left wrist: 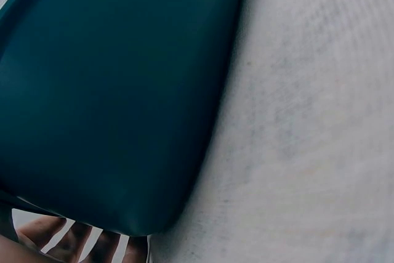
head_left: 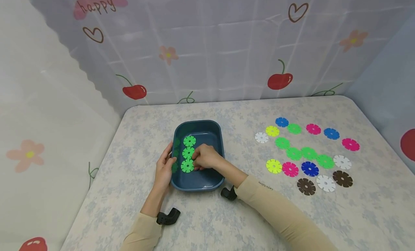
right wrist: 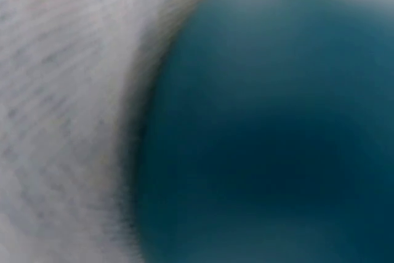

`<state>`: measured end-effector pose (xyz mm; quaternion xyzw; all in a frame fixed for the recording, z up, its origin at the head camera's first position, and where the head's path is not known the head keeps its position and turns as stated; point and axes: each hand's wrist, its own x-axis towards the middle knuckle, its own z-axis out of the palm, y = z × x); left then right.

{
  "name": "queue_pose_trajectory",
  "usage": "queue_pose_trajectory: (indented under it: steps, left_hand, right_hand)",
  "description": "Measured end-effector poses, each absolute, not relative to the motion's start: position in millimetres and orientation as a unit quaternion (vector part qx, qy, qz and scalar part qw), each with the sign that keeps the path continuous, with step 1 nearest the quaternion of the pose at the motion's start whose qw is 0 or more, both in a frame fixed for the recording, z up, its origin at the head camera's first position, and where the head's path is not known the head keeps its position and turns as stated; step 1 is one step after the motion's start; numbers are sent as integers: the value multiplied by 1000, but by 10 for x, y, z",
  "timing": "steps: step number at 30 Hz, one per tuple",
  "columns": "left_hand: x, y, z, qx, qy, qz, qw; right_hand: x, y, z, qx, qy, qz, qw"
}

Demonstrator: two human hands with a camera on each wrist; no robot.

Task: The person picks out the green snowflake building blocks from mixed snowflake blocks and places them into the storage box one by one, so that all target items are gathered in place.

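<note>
A dark blue rectangular tray point(head_left: 198, 189) rests on the table. Its left wall is held by my left hand point(head_left: 164, 170), thumb over the rim and fingers along the outside; those fingers also show under the tray's edge in the left wrist view. Inside, three green notched plastic discs form a column: a far disc point(head_left: 189, 141), a middle disc point(head_left: 188, 153) and a near disc point(head_left: 187, 166). Reaching in over the right wall, my right hand point(head_left: 207, 157) pinches the right edge of the near disc, its fingertips partly hidden. The right wrist view shows only the tray's blurred outer wall point(right wrist: 258, 140).
Loose notched discs lie spread on the table right of the tray: several green ones point(head_left: 308, 153), pink ones point(head_left: 290, 169), blue ones point(head_left: 331, 133), white ones point(head_left: 325, 183), yellow ones point(head_left: 273, 166) and brown ones point(head_left: 306, 186). A printed curtain point(head_left: 220, 63) hangs behind the table.
</note>
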<state>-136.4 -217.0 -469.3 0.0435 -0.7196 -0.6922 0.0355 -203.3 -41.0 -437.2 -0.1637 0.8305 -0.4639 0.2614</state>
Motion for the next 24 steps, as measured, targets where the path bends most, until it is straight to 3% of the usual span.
queue_pose_trajectory:
  steps: [11,24]
  left_hand:
    - [-1381,-2158,-4658,79,-723,-685,32]
    - [-1377,-2149,-4641,85,-722,-686,26]
  right_hand:
    - [-2077,-235,-4204,-204,759,-550,283]
    - [-2019,936,-3698,-191,814,-521,172]
